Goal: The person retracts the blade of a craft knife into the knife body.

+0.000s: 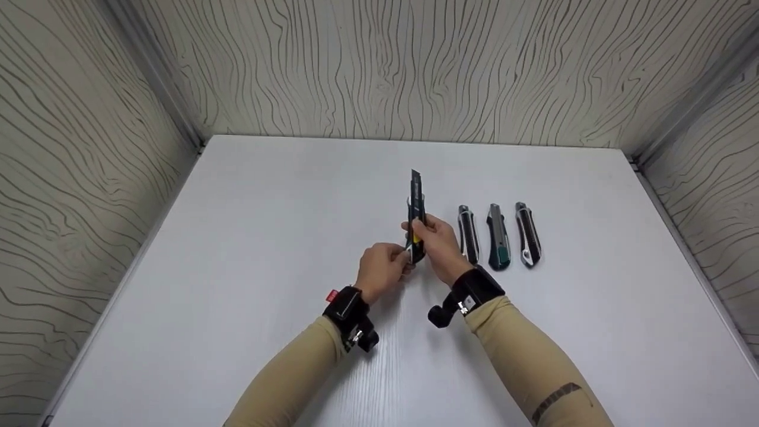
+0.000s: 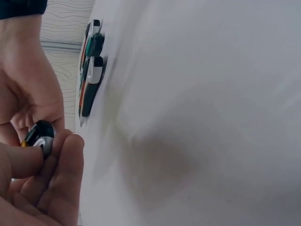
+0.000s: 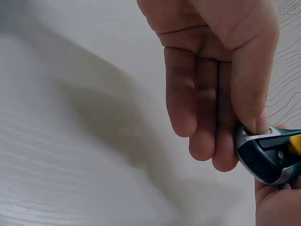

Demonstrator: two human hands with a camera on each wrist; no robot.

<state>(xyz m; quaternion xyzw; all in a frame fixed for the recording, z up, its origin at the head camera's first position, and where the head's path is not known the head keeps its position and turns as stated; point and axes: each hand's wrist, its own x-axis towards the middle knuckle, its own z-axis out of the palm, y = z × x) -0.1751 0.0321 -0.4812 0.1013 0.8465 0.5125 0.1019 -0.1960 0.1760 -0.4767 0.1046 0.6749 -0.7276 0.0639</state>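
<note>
A utility knife (image 1: 417, 193) with a dark green and silver body points away from me, its dark blade extended. My right hand (image 1: 442, 243) grips the body, thumb along the top near a yellow slider (image 3: 295, 143). At the handle's near end, my left hand (image 1: 379, 270) pinches the silver-trimmed butt (image 2: 44, 142) between thumb and fingers. In the right wrist view, the left hand (image 3: 211, 89) comes from above onto that end, its other fingers extended beside it. The right hand's fingers around the far side of the handle are partly hidden.
Three more utility knives lie in a row to the right on the white table (image 1: 267, 213): a left one (image 1: 468, 234), a middle one with a green end (image 1: 498, 240), and a right one (image 1: 528, 234). Wood-patterned panels (image 1: 379, 77) surround the table at back and sides.
</note>
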